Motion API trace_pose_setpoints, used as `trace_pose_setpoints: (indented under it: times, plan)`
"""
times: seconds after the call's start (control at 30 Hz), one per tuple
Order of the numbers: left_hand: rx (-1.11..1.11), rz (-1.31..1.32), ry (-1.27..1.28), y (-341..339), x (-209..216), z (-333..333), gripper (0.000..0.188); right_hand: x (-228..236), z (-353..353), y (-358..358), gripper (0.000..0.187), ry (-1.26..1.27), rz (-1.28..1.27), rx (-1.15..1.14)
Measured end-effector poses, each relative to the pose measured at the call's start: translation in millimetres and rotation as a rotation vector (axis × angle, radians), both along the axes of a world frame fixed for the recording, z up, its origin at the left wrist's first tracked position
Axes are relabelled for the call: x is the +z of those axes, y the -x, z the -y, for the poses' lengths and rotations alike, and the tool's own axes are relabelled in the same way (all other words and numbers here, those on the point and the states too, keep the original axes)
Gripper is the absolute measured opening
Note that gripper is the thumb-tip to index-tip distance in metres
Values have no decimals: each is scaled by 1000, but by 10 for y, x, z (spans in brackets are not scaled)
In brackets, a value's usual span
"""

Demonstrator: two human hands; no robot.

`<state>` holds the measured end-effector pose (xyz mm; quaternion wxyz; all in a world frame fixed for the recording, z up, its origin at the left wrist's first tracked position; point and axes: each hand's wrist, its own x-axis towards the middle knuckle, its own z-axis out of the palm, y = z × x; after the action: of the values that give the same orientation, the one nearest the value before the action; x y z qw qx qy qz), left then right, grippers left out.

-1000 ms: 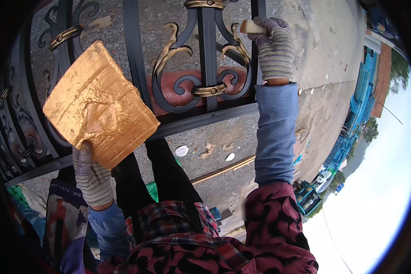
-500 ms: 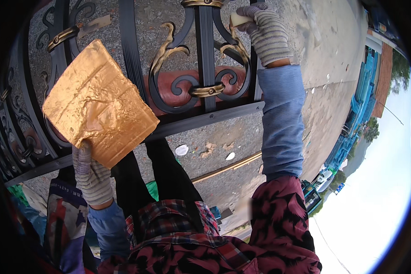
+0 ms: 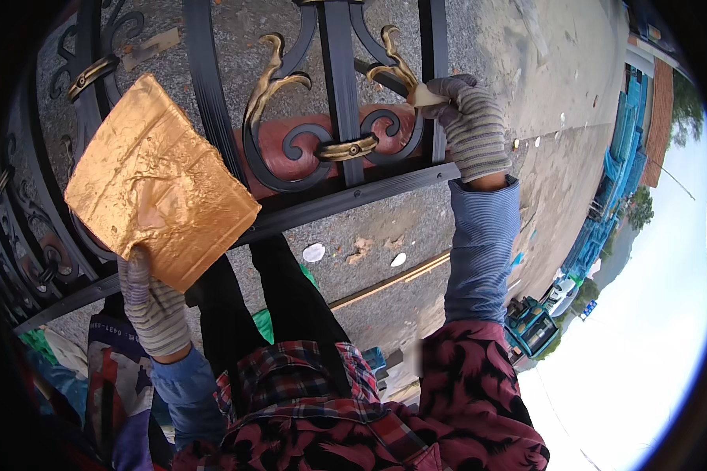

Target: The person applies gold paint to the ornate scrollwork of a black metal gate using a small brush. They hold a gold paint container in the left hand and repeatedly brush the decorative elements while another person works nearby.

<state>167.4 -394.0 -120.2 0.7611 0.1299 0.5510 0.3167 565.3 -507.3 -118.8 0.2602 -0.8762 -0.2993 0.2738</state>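
Observation:
My left hand point(image 3: 155, 302), in a striped knit glove, grips the lower edge of a square piece of cardboard point(image 3: 157, 188) coated in gold paint, its middle wet and lumpy. My right hand point(image 3: 473, 125), gloved alike, pinches a small pale sponge point(image 3: 426, 97) against the curled leaf tip of a black metal fence panel point(image 3: 342, 86). Gold colours that leaf point(image 3: 398, 59), its twin on the left point(image 3: 271, 74) and the collar point(image 3: 347, 147) lower down. The sponge's far side is hidden by my fingers.
The panel's bottom rail point(image 3: 353, 196) crosses in front of my legs. A reddish-brown rounded object point(image 3: 287, 141) lies beneath the scrolls. A wooden strip point(image 3: 393, 279) and white scraps point(image 3: 314, 252) lie on the ground. Blue stacked material point(image 3: 605, 188) and a teal vehicle point(image 3: 532, 330) stand at right.
My right hand has come down along the scroll with the sponge, from near the upper part to the right leaf tip. The view has shifted a little; the cardboard stays in my left hand.

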Motion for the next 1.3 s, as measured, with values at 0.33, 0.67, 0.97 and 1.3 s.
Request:
trace_pose_setpoints:
  times: [0.33,0.67,0.97,1.3]
  plan:
    - [-13,23,6,77,-14,48,53,45,88,227,30,83,294,195]
    - [31,32,7,117,23,32,52,318,394,785,33,-97,196,-105]
    - [-6,24,12,152,-6,8,53,35,173,853,31,29,369,127]
    - [-40,18,21,187,26,6,54,27,175,823,29,31,427,129]
